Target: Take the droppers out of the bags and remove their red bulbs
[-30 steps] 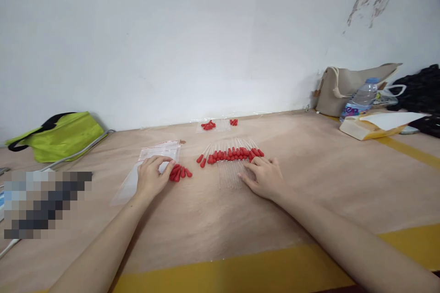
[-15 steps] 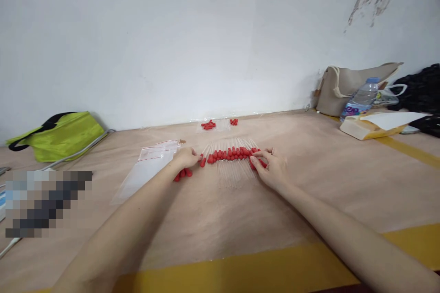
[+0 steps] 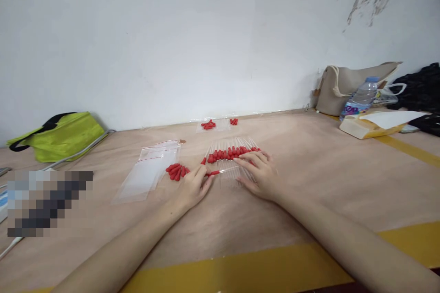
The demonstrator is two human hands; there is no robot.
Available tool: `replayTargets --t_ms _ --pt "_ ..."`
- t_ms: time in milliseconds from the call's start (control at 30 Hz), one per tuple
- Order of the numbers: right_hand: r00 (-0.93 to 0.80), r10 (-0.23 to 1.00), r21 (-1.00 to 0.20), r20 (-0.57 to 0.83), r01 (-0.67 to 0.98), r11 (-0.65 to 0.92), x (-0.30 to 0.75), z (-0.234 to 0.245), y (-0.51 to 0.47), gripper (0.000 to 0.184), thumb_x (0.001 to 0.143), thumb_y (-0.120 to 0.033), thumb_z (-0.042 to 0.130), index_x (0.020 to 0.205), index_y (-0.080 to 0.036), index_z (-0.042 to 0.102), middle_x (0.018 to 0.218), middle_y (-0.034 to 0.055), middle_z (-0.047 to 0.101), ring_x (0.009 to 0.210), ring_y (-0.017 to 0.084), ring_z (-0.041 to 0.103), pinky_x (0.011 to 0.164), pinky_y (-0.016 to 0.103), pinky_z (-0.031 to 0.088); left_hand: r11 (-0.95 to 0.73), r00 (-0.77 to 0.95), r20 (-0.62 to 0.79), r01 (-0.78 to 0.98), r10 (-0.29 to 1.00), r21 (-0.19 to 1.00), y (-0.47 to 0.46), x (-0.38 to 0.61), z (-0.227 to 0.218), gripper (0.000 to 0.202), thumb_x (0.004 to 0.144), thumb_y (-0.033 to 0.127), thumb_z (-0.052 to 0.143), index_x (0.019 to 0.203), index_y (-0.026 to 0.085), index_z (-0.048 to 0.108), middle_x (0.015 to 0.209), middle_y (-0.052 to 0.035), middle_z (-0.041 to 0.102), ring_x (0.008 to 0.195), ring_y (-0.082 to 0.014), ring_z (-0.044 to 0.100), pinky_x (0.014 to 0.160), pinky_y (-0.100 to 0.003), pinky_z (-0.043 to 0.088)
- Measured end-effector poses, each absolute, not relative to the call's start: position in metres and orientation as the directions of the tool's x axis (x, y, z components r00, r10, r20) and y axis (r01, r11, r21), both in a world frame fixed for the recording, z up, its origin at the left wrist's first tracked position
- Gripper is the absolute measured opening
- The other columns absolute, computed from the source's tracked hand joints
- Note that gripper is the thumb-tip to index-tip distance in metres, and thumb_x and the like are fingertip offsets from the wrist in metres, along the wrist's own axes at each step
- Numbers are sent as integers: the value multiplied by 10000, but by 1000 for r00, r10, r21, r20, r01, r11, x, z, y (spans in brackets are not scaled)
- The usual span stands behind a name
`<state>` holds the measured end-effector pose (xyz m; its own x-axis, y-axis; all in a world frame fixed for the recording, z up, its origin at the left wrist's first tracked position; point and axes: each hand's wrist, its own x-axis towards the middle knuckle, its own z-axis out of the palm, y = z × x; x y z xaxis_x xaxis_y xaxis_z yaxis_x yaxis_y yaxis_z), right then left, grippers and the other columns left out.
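My left hand [image 3: 195,186] pinches a dropper by its red rubber bulb [image 3: 215,173]. The dropper's thin clear tube [image 3: 229,170] points right, towards my right hand [image 3: 264,175]. That hand has its thumb and fingers apart, near the tube's end; its fingertips hover over or touch the droppers below, I cannot tell which. A row of droppers with red bulbs [image 3: 228,153] lies between and beyond the hands, their tubes fanning out both ways. Just left of my left hand is a small pile of red bulbs [image 3: 176,171].
Clear zip bags [image 3: 147,169] lie left of the pile. Bagged red bulbs [image 3: 208,124] rest near the wall. A lime-green bag [image 3: 68,137] stands at left; a water bottle [image 3: 360,98], a beige bag [image 3: 332,94] and an open packet [image 3: 360,128] are at right.
My left hand has come nearer and to the right from the row's left end, with a dropper now held sideways. My right hand has spread its fingers and shifted slightly left.
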<state>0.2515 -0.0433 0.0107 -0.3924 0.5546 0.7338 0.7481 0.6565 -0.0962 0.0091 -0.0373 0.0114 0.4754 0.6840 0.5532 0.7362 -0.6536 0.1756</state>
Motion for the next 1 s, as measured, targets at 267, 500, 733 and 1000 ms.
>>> replayTargets --t_ms 267,500,733,1000 --pt "-521 517 44 679 732 680 238 4 -39 211 874 -281 436 962 -242 624 760 10 624 795 148 482 911 399 202 -773 512 657 609 553 177 -41 15 6 120 849 213 439 936 189 518 871 -50 591 833 -145 574 741 -266 468" --pt "-536 472 52 700 697 715 233 2 -41 216 868 -248 431 798 -195 629 643 -5 553 704 123 448 837 348 237 -743 598 587 669 546 10 -39 19 13 177 858 316 473 925 220 606 866 -32 651 811 -168 563 715 -318 377" --pt "-563 441 59 699 660 749 234 0 -46 216 859 -246 440 752 -204 623 605 -18 538 685 117 437 860 349 226 -729 631 538 683 559 -43 -41 17 13 247 876 326 437 756 190 604 713 -30 619 709 -160 524 650 -314 310" --pt "-275 570 -116 774 824 555 263 2 -33 234 862 -256 445 788 -212 662 680 5 624 683 113 504 798 317 235 -645 444 653 759 614 91 -42 -14 20 247 876 290 409 763 200 609 734 -38 615 702 -153 544 695 -316 405"
